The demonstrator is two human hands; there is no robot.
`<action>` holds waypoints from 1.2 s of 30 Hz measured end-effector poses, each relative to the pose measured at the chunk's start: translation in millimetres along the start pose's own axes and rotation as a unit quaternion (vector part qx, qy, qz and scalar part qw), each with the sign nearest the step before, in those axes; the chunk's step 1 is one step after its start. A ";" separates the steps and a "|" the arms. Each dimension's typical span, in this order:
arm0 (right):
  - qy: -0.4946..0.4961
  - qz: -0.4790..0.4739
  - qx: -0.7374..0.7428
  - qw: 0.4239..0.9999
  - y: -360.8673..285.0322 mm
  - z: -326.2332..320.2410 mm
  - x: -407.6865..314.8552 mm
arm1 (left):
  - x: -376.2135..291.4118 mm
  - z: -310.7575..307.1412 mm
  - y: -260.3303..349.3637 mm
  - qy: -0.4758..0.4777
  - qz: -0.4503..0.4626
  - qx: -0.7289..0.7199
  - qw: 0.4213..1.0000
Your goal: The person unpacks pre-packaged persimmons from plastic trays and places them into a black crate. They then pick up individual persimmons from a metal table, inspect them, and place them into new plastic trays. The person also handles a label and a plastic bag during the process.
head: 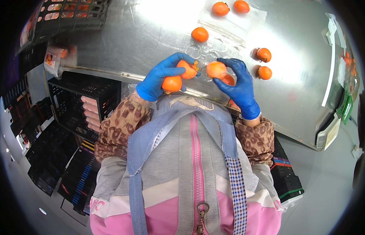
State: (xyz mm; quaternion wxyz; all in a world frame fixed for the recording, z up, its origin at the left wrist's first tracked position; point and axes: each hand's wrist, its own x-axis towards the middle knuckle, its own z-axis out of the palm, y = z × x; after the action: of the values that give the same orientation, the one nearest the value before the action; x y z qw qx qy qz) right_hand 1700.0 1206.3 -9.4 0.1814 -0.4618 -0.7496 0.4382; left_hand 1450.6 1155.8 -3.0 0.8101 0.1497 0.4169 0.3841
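My left hand (162, 77), in a blue glove, holds two persimmons, one with its leafy cap towards the right (188, 70) and one lower down (172, 84). In my right hand (239, 85), also gloved in blue, a persimmon (216, 70) is held between thumb and fingers; another persimmon (228, 79) shows just below it, partly hidden by the thumb. A clear plastic tray with round hollows (212, 55) lies between and beyond the hands. One persimmon (199, 34) rests at the tray's far left edge.
Two persimmons lie on the steel table (135, 44) to the right (264, 55) (265, 72), two more at the far side (220, 9). Black crates stand at the upper left (70, 17) and below the table's left edge (79, 97). A wrapped pack (54, 61) sits near the left edge.
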 end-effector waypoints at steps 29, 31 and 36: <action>0.164 0.040 0.222 0.960 2.1 -21.9 -14.7 | 28.5 41.1 -11.0 -0.011 0.241 0.250 0.938; 0.251 0.103 0.194 0.943 23.5 -55.8 -16.7 | 28.1 32.4 -11.9 -0.003 0.163 0.183 0.969; 0.270 0.226 -0.226 0.908 90.2 -118.9 -31.6 | 23.7 19.8 -18.2 0.029 0.092 0.151 0.984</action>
State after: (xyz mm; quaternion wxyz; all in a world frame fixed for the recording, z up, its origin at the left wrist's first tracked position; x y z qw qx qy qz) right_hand 1844.5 1254.7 -14.1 0.1636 -0.7485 -0.6262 0.1444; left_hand 1483.8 1163.0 -14.5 0.7270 0.2972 0.4776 0.3938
